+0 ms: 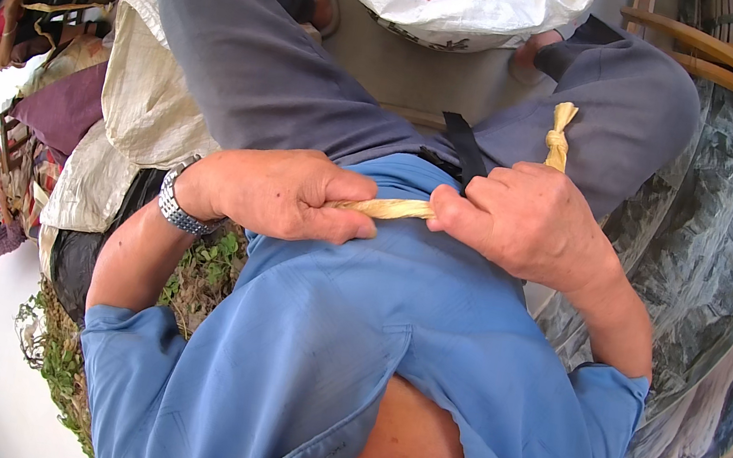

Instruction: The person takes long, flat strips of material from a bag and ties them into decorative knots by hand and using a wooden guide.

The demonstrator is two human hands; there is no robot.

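Observation:
Over my lap, a pale yellow twisted strand (397, 209) runs sideways between my two hands. My left hand (283, 189), with a metal watch (185, 199) on its wrist, is closed on the strand's left part, thumb and fingers pressed round it. My right hand (518, 218) grips the strand at its right, fingers curled. A knotted yellow end (560, 134) sticks up above my right hand, over my right thigh; whether it joins the strand inside the fist is hidden.
A white sack (470, 25) of yellowish pieces stands between my feet. At left lie cream sacking (141, 66), a purple cloth (60, 109) and dried greenery (62, 364). Wooden frames (729, 50) are at upper right, above grey patterned sheeting (700, 257).

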